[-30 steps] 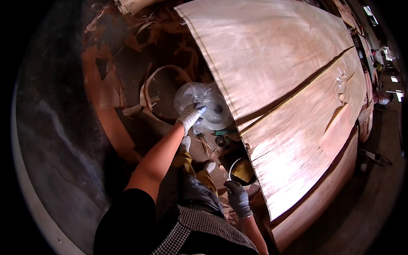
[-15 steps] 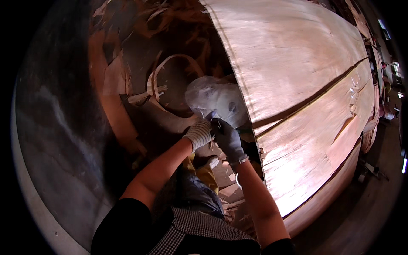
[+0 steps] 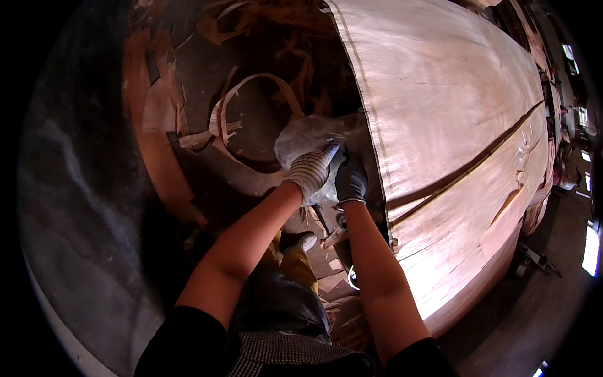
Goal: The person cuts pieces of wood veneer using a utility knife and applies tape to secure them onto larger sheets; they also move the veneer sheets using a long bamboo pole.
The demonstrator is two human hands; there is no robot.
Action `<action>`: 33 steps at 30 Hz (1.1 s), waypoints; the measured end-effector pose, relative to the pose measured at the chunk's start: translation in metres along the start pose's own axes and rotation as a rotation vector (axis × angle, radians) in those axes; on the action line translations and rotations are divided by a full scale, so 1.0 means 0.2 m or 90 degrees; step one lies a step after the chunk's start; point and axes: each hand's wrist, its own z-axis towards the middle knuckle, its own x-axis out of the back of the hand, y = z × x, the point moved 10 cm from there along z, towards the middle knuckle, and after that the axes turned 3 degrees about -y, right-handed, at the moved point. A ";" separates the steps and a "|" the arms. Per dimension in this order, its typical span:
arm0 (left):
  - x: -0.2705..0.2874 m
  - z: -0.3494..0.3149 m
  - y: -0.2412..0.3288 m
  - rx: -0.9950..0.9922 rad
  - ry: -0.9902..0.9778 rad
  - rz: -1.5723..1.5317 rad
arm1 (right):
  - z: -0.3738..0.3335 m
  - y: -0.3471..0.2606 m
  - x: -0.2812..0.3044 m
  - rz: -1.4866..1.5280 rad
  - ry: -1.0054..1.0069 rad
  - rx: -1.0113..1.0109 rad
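A crumpled clear plastic bag spreads out under and beyond my two hands, close beside the stack of pale wood veneer sheets. My left hand, in a white striped glove with bluish fingertips, is closed on the bag, its fingers pointing away from me and to the right. Just right of it, my right hand in a dark grey glove is curled over the bag's right part, near the stack's edge. Shadow hides most of its fingertips, and what they grip does not show.
A curled veneer strip lies in a loop on the floor at the left, with brown veneer scraps further left. A large dark curved surface fills the left side. Below my hands are my shoe and scattered wood pieces.
Both hands have moved away from me and slightly right, further over the bag. They were together at its near edge and are now a little apart. The view has shifted slightly.
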 end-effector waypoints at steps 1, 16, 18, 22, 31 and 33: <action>-0.01 0.01 -0.01 0.015 -0.019 0.012 | 0.02 0.01 -0.02 0.005 -0.022 -0.016; 0.09 -0.07 -0.13 0.053 0.103 -0.085 | -0.06 0.05 -0.05 0.262 -0.146 -0.105; 0.13 -0.11 -0.11 -0.019 0.199 -0.102 | -0.16 0.01 0.00 0.470 -0.223 -0.193; 0.15 -0.18 -0.10 0.007 0.218 -0.232 | -0.28 -0.02 0.11 0.641 -0.254 -0.279; -0.07 -0.41 -0.32 0.061 0.277 -0.432 | -0.55 -0.14 0.33 0.748 -0.339 -0.222; -0.22 -0.45 -0.42 0.137 0.227 -0.524 | -0.63 -0.18 0.39 0.747 -0.316 -0.203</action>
